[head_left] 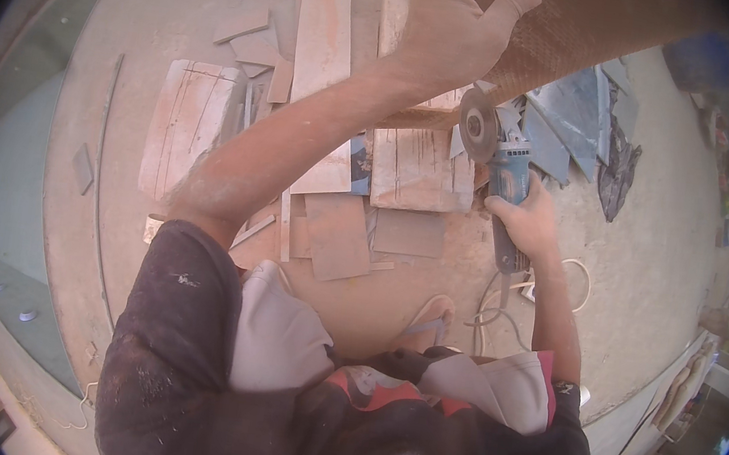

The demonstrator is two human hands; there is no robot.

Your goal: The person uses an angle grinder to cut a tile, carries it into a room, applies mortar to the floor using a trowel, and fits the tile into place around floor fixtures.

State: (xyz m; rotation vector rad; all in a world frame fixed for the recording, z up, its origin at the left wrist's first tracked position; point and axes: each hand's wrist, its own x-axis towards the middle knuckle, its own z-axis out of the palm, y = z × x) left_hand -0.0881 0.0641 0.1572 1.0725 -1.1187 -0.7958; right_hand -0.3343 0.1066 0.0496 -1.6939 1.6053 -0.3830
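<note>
My right hand (527, 217) is wrapped round the body of a blue and black angle grinder (510, 168). The grinder's round disc (479, 125) faces up and left, close to the lower edge of a large brown tile (584, 37). That tile is raised at a slant, with a gridded surface showing. At the top, my left hand (459, 27) grips the tile's left part, the thumb lying across it; some fingertips are cut off by the frame. Beneath the tile's edge lies a scored, dusty pale block (420, 171).
Another scored block (188, 122), a long pale board (325, 39) and several tile offcuts (337, 235) litter the dusty floor. Grey sheets (565, 125) lie at right. A cable (499, 310) loops beside my foot (432, 318). A thin rod (102, 162) lies at left.
</note>
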